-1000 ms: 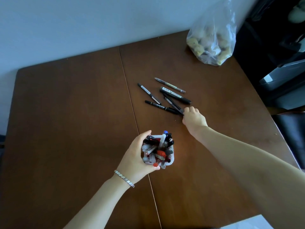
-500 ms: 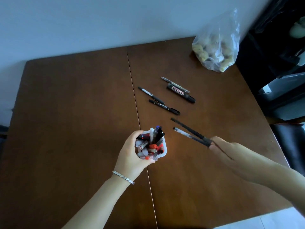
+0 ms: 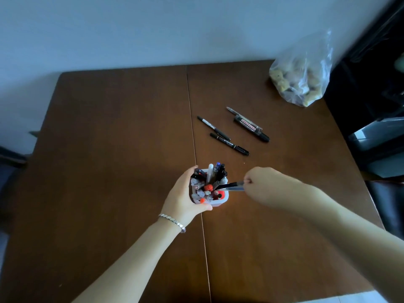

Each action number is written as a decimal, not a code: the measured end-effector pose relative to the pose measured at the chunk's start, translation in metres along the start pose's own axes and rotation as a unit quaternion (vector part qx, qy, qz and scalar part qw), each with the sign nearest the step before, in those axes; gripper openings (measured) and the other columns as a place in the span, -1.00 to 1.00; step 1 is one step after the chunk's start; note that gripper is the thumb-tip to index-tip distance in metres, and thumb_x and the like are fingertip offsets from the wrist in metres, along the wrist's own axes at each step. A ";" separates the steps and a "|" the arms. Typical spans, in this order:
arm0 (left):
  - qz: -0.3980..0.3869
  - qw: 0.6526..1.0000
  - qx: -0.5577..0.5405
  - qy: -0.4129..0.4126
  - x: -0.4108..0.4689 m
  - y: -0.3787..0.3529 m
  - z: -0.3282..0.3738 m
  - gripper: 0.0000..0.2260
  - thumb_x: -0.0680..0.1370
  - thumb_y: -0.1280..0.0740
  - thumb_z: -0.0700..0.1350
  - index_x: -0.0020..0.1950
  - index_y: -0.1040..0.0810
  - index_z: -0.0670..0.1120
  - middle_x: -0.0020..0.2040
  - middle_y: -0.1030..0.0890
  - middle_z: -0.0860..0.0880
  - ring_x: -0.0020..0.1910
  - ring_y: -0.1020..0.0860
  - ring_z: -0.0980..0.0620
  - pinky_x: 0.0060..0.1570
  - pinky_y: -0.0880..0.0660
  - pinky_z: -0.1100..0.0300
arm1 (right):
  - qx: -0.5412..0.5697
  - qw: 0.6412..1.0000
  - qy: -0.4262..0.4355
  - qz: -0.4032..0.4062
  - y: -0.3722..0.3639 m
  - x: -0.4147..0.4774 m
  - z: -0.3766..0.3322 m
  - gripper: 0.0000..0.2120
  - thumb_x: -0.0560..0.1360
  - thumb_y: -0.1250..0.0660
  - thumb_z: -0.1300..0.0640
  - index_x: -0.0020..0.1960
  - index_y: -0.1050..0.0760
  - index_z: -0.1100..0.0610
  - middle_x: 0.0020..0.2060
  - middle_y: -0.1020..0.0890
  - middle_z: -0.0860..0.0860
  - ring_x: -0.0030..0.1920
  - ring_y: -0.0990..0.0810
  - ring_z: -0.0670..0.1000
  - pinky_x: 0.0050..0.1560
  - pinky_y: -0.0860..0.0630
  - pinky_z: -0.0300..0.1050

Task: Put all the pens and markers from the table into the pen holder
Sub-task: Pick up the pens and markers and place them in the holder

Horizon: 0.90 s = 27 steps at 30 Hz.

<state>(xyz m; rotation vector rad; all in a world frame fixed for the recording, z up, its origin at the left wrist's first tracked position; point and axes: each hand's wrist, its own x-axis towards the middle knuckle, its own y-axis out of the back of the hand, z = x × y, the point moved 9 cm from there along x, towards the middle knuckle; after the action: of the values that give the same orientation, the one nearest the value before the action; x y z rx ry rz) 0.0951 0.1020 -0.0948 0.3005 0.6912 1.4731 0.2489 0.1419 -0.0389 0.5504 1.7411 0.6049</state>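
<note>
The thick black marker (image 3: 251, 127) is labelled "WHITEBOARD".

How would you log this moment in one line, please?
left hand steadies pen holder | right hand inserting two pens | four pens remain

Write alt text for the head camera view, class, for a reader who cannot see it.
The right hand pushes two pens into a crowded white pen holder gripped by the left hand. Four pens and markers lie farther back on the brown table, near a plastic bag.

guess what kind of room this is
Probably a home or office room: a brown wooden table against a plain wall, a holder crammed with pens, and a clear bag, maybe of food.
</note>
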 end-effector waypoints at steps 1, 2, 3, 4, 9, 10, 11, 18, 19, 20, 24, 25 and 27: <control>-0.001 1.000 -0.011 0.004 0.001 -0.001 -0.002 -0.23 0.22 -0.59 -0.10 0.33 -0.28 -0.04 0.28 -0.48 0.00 0.26 -0.44 0.04 0.17 -0.36 0.26 | 0.046 0.999 0.006 0.025 0.000 0.008 -0.007 -0.77 0.56 -0.06 0.18 -0.03 -0.47 0.24 -0.19 -0.52 0.11 -0.26 -0.44 0.08 -0.33 -0.37 -0.14; -0.003 1.000 -0.009 0.005 -0.001 0.000 0.000 -0.22 0.21 -0.59 -0.10 0.33 -0.29 -0.03 0.27 -0.48 0.02 0.25 -0.45 0.05 0.17 -0.36 0.25 | 0.073 0.996 0.013 0.049 0.001 0.012 -0.014 -0.78 0.55 -0.06 0.19 -0.10 -0.45 0.24 -0.20 -0.53 0.11 -0.28 -0.43 0.08 -0.33 -0.37 -0.14; -0.005 1.000 -0.013 0.005 0.000 0.000 -0.001 -0.22 0.20 -0.59 -0.10 0.32 -0.29 -0.03 0.23 -0.49 0.06 0.24 -0.45 0.07 0.16 -0.36 0.26 | 0.100 0.991 0.021 0.081 -0.001 0.016 -0.017 -0.78 0.54 -0.05 0.21 -0.11 -0.45 0.25 -0.20 -0.53 0.12 -0.29 -0.44 0.08 -0.34 -0.37 -0.15; -0.008 1.000 -0.013 0.012 0.000 0.001 0.001 -0.23 0.19 -0.60 -0.11 0.31 -0.30 -0.02 0.19 -0.48 0.10 0.22 -0.45 0.08 0.15 -0.37 0.27 | 0.124 0.984 0.032 0.125 0.000 0.015 -0.021 -0.75 0.55 -0.05 0.22 -0.04 -0.49 0.24 -0.13 -0.53 0.12 -0.25 -0.47 0.08 -0.31 -0.38 -0.16; -0.020 1.000 -0.001 0.022 0.001 0.001 0.000 -0.20 0.19 -0.59 -0.09 0.33 -0.26 0.01 0.25 -0.46 0.07 0.24 -0.44 0.07 0.15 -0.39 0.22 | 0.188 0.925 0.109 0.313 -0.010 0.006 -0.019 -0.62 0.59 -0.08 0.10 0.37 -0.31 0.18 0.37 -0.34 0.08 0.39 -0.25 0.07 0.40 -0.23 -0.10; -0.020 0.999 -0.002 0.026 0.001 0.001 -0.002 -0.19 0.19 -0.59 -0.09 0.34 -0.25 0.02 0.29 -0.44 0.05 0.26 -0.43 0.07 0.17 -0.41 0.20 | 0.185 0.932 0.119 0.289 -0.019 0.011 -0.021 -0.54 0.59 -0.07 0.03 0.45 -0.17 0.13 0.46 -0.21 0.04 0.48 -0.07 0.03 0.46 -0.08 -0.05; -0.016 1.000 -0.006 0.024 0.001 0.003 -0.001 -0.18 0.19 -0.59 -0.10 0.35 -0.25 0.02 0.30 -0.43 0.05 0.27 -0.42 0.07 0.18 -0.42 0.17 | 0.176 0.941 0.130 0.257 -0.027 0.018 -0.026 -0.46 0.57 -0.05 -0.07 0.49 -0.03 0.08 0.51 -0.08 -0.02 0.51 0.09 -0.03 0.48 0.03 -0.04; -0.025 0.999 0.010 0.022 0.004 0.000 -0.004 -0.22 0.20 -0.58 -0.03 0.32 -0.27 0.03 0.29 -0.45 0.05 0.25 -0.44 0.07 0.16 -0.46 0.17 | 0.084 0.953 0.183 0.224 -0.031 0.021 -0.030 -0.35 0.50 -0.11 -0.23 0.48 0.09 -0.12 0.42 0.36 -0.13 0.44 0.38 -0.05 0.46 0.08 0.07; -0.027 0.999 0.010 0.022 0.005 -0.001 -0.005 -0.24 0.20 -0.58 -0.02 0.30 -0.29 0.03 0.27 -0.46 0.06 0.24 -0.45 0.07 0.16 -0.46 0.16 | 0.109 0.934 0.206 0.273 -0.020 0.014 -0.028 -0.40 0.49 -0.13 -0.21 0.47 -0.04 -0.14 0.47 0.29 -0.11 0.48 0.30 0.00 0.42 0.02 0.07; -0.031 0.999 0.011 0.022 0.005 -0.001 -0.006 -0.25 0.19 -0.58 -0.02 0.29 -0.30 0.03 0.26 -0.48 0.06 0.22 -0.46 0.07 0.15 -0.46 0.17 | 0.127 0.912 0.225 0.320 -0.010 0.008 -0.025 -0.45 0.49 -0.15 -0.17 0.44 -0.13 -0.11 0.50 0.19 -0.07 0.51 0.20 0.01 0.40 -0.03 0.04; -0.012 1.000 0.000 0.009 0.004 0.002 -0.003 -0.25 0.17 -0.60 -0.05 0.27 -0.33 0.01 0.23 -0.49 0.06 0.20 -0.47 0.08 0.11 -0.46 0.19 | 0.031 0.912 0.241 0.330 -0.025 0.017 -0.029 -0.38 0.55 0.05 -0.18 0.48 -0.03 0.16 0.47 -0.01 0.02 0.48 0.19 -0.15 0.45 -0.06 0.03; -0.004 1.000 0.000 0.004 0.003 0.004 -0.002 -0.24 0.15 -0.60 -0.05 0.27 -0.33 0.02 0.22 -0.49 0.06 0.19 -0.47 0.09 0.10 -0.47 0.18 | -0.007 0.914 0.252 0.318 -0.038 0.020 -0.033 -0.35 0.55 0.11 -0.23 0.48 0.00 0.18 0.46 -0.03 0.07 0.49 0.14 -0.09 0.44 -0.09 0.10; 0.000 1.000 0.005 0.000 0.003 0.005 0.000 -0.23 0.15 -0.60 0.00 0.27 -0.33 0.03 0.21 -0.49 0.09 0.17 -0.46 0.13 0.08 -0.50 0.16 | -0.013 0.914 0.285 0.287 -0.057 0.020 -0.037 -0.30 0.52 0.13 -0.31 0.48 0.09 0.13 0.47 0.00 0.11 0.49 0.07 -0.02 0.44 -0.05 0.09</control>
<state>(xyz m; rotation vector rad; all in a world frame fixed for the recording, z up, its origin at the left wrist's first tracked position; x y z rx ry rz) 0.0912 0.1056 -0.0930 0.3088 0.6997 1.4705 0.2056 0.1072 -0.0829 0.9481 2.1100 1.3054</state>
